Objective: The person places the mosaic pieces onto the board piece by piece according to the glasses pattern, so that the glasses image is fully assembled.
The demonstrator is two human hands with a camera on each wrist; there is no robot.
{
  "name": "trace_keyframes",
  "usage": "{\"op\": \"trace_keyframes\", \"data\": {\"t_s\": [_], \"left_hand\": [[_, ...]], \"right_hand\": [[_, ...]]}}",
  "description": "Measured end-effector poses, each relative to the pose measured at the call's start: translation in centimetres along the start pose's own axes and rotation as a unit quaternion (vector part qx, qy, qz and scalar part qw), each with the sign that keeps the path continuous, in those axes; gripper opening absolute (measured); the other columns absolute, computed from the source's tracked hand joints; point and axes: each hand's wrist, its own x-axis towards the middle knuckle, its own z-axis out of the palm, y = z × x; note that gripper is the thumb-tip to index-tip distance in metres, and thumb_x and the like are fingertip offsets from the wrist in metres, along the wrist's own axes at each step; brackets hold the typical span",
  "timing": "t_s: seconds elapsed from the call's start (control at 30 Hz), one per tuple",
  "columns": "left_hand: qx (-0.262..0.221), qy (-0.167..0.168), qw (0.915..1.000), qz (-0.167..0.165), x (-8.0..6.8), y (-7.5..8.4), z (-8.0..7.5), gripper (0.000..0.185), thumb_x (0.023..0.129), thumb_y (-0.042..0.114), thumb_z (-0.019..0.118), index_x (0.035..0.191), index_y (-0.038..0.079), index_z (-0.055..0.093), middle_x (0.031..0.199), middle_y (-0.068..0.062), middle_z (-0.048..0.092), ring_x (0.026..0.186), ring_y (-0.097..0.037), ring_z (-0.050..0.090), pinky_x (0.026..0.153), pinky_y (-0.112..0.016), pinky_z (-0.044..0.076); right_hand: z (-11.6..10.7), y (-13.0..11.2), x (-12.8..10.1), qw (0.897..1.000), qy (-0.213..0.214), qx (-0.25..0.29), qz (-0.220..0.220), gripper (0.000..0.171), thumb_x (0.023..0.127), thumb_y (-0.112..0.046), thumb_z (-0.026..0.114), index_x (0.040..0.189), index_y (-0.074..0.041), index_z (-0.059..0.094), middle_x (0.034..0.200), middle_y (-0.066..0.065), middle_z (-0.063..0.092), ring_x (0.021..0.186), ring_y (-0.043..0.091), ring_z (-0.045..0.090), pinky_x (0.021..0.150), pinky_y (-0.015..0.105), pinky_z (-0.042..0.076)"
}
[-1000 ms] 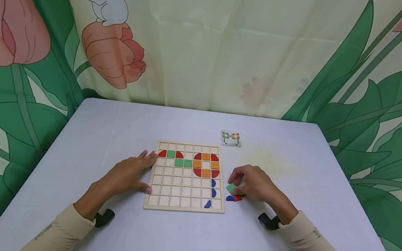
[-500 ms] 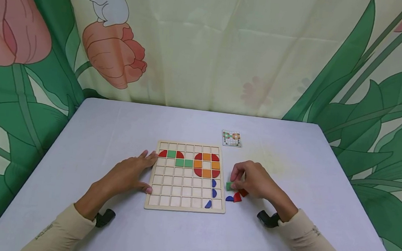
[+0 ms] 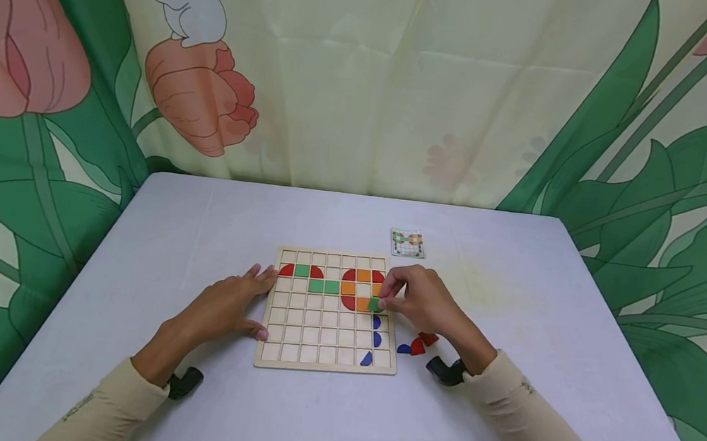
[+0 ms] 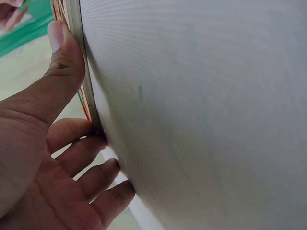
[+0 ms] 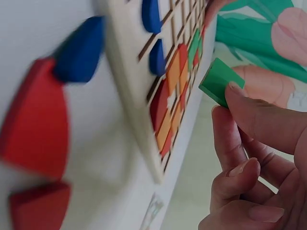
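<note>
A wooden grid board (image 3: pixel 310 333) lies on the table with red, orange, green and blue tiles in its cells. My left hand (image 3: pixel 229 302) rests along its left edge, fingers and thumb spread; the left wrist view has the thumb (image 4: pixel 69 62) on the board's side. Between thumb and index finger, my right hand (image 3: pixel 425 300) pinches a green square tile (image 5: pixel 221 82). In the right wrist view this tile is held up off the board; from the head it overlaps the lower right of the red and orange ring of tiles.
To the board's right lie two loose red pieces (image 3: pixel 418 346) and a blue half-round piece (image 3: pixel 403 349). A small printed pattern card (image 3: pixel 407 243) lies behind the board's right corner. A flowered curtain (image 3: pixel 366 87) hangs behind the table.
The right hand has picked up the green square tile from beside the board and carried it left and away from me, over the board's right side. The left hand has stayed put.
</note>
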Motion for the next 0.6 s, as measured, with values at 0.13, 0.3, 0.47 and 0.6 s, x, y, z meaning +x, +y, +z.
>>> {"op": "trace_keyframes", "data": {"t_s": [0.13,0.3,0.47,0.6], "left_hand": [[-0.002,0.0,1.0,-0.001,0.0,0.0,0.0,0.112,0.059,0.041,0.091,0.152,0.007,0.038,0.159,-0.012,0.036,0.149,-0.037,0.031,0.107,-0.06,0.042],[0.0,0.001,1.0,-0.002,0.0,0.0,0.0,0.112,0.059,0.041,0.091,0.152,0.007,0.039,0.159,-0.012,0.036,0.149,-0.037,0.032,0.107,-0.06,0.042],[0.001,0.003,1.0,0.001,0.0,0.0,0.1,0.112,0.059,0.041,0.091,0.152,0.007,0.039,0.159,-0.012,0.037,0.149,-0.037,0.031,0.107,-0.06,0.041],[0.0,0.003,1.0,0.001,0.1,0.0,0.0,0.112,0.059,0.041,0.091,0.152,0.007,0.039,0.159,-0.012,0.037,0.149,-0.037,0.031,0.107,-0.06,0.042]], "right_hand": [[0.4,-0.9,0.7,1.0,0.001,0.002,-0.01,0.017,0.08,-0.023,0.085,0.08,-0.024,0.068,0.077,-0.007,0.065,0.07,0.019,0.053,0.063,0.032,0.042],[0.8,-1.9,1.5,0.999,0.0,0.006,-0.032,0.017,0.081,-0.023,0.084,0.078,-0.024,0.067,0.076,-0.008,0.065,0.072,0.016,0.057,0.065,0.032,0.045],[1.4,-3.1,2.3,0.999,-0.002,0.002,-0.044,0.017,0.081,-0.025,0.084,0.079,-0.024,0.067,0.077,-0.01,0.066,0.079,0.013,0.059,0.069,0.032,0.047],[2.0,-4.0,3.0,0.999,-0.007,-0.001,-0.047,0.016,0.082,-0.025,0.083,0.078,-0.025,0.068,0.075,-0.01,0.066,0.079,0.013,0.059,0.07,0.033,0.046]]}}
